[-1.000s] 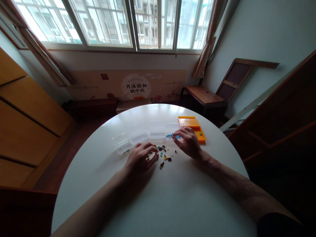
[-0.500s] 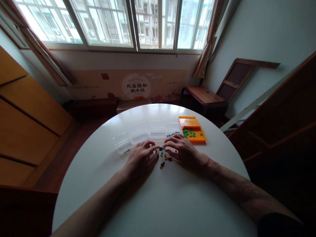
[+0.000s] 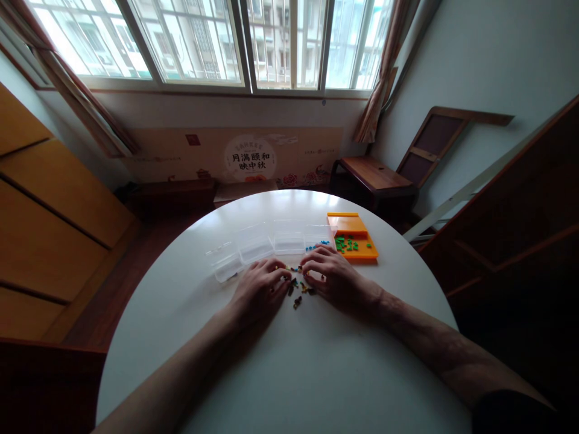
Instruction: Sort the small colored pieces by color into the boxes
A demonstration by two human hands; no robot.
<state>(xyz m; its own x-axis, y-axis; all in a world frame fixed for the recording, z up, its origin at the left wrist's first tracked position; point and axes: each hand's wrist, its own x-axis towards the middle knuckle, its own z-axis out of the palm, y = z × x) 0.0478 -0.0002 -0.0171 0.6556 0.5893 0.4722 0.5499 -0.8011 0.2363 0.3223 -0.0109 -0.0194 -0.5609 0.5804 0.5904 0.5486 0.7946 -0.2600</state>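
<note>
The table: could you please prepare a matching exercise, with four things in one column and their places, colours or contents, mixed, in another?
1. Orange tray
2. Rightmost clear box
3. Mixed pile
4. Table

A. Between left hand and right hand
B. White
C. Holds blue pieces
D. Holds green pieces

Pairs: 1-D, 2-C, 3-A, 4-B

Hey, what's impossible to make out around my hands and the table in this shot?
All in the head view:
Whether the left hand or right hand pinches anything: fingers block the contact, and pieces are too small.
Rightmost clear box: its near part is hidden behind the right hand.
Round white table: the near edge is cut off by the picture's bottom.
Banner: smaller lettering is too small.
</note>
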